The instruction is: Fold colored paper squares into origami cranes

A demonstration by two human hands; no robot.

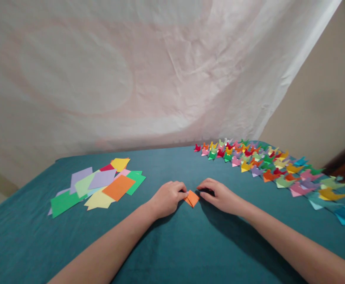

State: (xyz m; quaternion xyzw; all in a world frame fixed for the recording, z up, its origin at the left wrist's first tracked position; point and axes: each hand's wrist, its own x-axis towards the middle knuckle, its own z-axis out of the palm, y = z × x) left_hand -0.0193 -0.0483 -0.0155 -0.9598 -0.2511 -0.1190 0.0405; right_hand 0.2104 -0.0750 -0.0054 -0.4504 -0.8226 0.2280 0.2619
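A small orange paper [192,198], folded into a diamond with a crease and flap lines, lies on the teal cloth in front of me. My left hand [169,198] has its thumb and fingers closed on the paper's left corner. On the other side, my right hand [219,196] is curved over the cloth close to the right corner. A gap shows between its thumb and index finger, and I see nothing held there. Whether the right thumb tip touches the paper edge is hard to tell.
Loose coloured paper sheets [103,183] lie in an overlapping pile at left. Many folded paper birds [267,159] stand in rows along the right side. Teal cloth [172,252] covers the table, and a pale hanging sheet [160,79] closes off its back edge.
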